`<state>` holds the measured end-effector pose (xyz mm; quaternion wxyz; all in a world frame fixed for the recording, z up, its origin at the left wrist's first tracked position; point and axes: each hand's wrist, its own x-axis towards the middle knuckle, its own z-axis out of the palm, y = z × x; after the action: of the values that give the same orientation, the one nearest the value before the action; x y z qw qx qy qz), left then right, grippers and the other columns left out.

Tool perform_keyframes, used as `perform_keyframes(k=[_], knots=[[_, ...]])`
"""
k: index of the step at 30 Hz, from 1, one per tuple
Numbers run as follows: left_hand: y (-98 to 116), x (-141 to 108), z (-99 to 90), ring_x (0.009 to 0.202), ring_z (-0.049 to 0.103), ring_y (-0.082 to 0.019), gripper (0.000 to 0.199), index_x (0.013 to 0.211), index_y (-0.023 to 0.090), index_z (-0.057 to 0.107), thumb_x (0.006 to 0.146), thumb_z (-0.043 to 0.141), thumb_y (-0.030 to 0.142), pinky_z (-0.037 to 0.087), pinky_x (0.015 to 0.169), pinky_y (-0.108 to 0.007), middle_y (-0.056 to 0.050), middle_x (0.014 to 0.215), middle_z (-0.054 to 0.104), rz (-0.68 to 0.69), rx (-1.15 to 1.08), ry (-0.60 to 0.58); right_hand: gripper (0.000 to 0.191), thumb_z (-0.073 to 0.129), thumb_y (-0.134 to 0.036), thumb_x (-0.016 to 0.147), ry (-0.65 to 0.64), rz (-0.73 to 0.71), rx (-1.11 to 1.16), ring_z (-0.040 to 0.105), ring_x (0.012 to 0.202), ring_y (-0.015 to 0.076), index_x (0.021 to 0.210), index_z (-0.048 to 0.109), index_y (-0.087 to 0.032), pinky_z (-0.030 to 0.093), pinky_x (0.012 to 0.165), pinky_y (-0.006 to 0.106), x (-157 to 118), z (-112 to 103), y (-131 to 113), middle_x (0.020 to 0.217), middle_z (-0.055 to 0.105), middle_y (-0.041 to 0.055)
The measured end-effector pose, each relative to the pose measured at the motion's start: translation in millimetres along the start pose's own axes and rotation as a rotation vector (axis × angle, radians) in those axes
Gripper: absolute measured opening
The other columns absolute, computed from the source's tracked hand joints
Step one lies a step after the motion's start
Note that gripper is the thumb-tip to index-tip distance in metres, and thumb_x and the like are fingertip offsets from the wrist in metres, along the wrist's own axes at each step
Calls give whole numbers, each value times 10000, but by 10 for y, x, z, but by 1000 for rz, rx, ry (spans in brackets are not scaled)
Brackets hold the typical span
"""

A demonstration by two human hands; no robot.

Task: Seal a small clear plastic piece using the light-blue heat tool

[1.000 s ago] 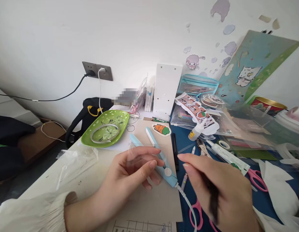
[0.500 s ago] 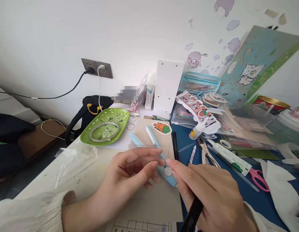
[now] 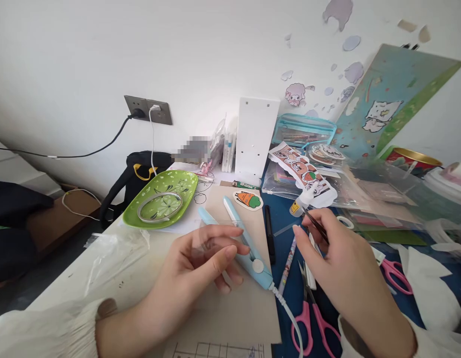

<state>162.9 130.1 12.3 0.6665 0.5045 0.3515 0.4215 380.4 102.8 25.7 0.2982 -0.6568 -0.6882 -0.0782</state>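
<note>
My left hand (image 3: 200, 271) is over the beige board (image 3: 241, 318), its thumb and fingers curved around a clear film (image 3: 211, 243) that is hard to make out. Beneath and beyond them lies a light blue hair-straightener-like tool (image 3: 262, 278) with two arms spread apart and a pale cord. My right hand (image 3: 338, 263) is to the right, over the blue mat, holding a thin black tool (image 3: 317, 224) whose end is near the small glue bottle (image 3: 298, 205). A carrot cutout (image 3: 248, 200) lies at the board's far edge.
A green tray (image 3: 189, 186) holding a pale ring stands at the left, by crumpled clear plastic (image 3: 114, 248). Pink-handled scissors (image 3: 305, 323), a patterned pen (image 3: 288, 266) and a black pen (image 3: 269, 233) lie on the blue mat (image 3: 282, 298). Pouches and cutouts crowd the back right.
My right hand has moved away from my left hand, up and to the right, with the black tool now angled differently. The near scissors and pale cord have come into view.
</note>
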Motion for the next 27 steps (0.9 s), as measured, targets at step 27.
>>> perform_keyframes(k=[27], knots=[[0, -129, -3, 502, 631, -135, 278, 769, 168, 708, 783, 657, 441, 503, 488, -219, -89, 649, 699, -11, 82, -449, 399, 402, -544, 918, -706, 472, 1315, 499, 518, 111, 838, 549, -182, 406, 457, 225, -4, 146, -279, 696, 532, -5]])
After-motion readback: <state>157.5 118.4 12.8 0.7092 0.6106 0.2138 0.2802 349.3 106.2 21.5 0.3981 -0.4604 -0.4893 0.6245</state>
